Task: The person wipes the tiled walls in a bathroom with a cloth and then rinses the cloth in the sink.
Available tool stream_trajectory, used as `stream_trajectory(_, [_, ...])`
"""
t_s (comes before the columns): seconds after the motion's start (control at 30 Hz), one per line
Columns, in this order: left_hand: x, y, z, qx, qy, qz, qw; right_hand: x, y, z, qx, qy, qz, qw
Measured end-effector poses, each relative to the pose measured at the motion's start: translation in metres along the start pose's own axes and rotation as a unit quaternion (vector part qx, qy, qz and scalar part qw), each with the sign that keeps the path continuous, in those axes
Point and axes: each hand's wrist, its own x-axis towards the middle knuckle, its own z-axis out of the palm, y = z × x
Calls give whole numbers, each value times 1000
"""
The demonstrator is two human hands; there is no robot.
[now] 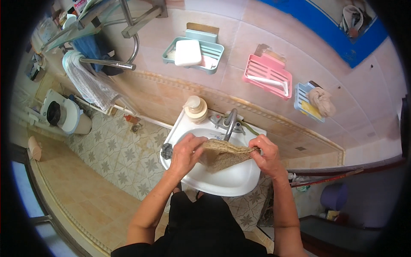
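Observation:
A brownish-tan cloth [227, 156] is stretched between my two hands over the white sink [220, 186]. My left hand [185, 152] is closed on its left end, fingers bent toward the cloth. At the opposite end, my right hand [266, 155] grips a bunched corner. The cloth's upper edge looks folded or rolled, and its lower part sags over the basin. Just behind it rises the curved metal faucet [231, 124]. I cannot tell whether water is running.
A cream pump bottle [195, 112] stands on the sink's back left corner, and a grey scouring pad [166, 150] on its left rim. Wall-mounted soap dishes, teal [169, 55], pink [262, 68] and blue [302, 92], hang above. A towel [92, 83] drapes from a metal bar at left.

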Motion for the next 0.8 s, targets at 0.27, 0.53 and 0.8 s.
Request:
stream_trajectory(0.27, [-64, -87, 69, 65, -41, -74, 994, -59, 114, 117, -112, 67, 42, 991])
stream_trajectory(0.53, [-83, -98, 77, 150, -237, -142, 949, -106, 147, 171, 7, -164, 267, 950])
stream_trajectory(0.8, [-27, -8, 4, 95, -66, -27, 993, -7, 10, 13, 34, 10, 5, 999])
